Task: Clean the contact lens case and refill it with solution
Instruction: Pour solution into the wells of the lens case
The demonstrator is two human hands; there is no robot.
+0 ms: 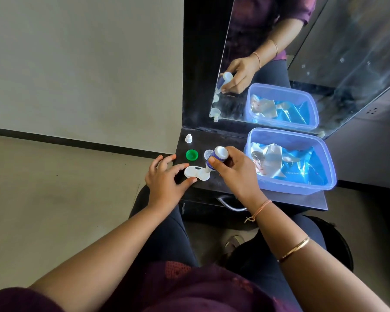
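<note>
Steadies lens case [196, 172] at left end with spread-open left hand [167, 179]; grips bottle [217, 155] in right hand [236, 172], tip down over case's right cup; case long way left-right

lens case [196, 172] white | cap [192, 155] green | tub [324, 174] lilac | bottle [214, 159] white-blue
</note>
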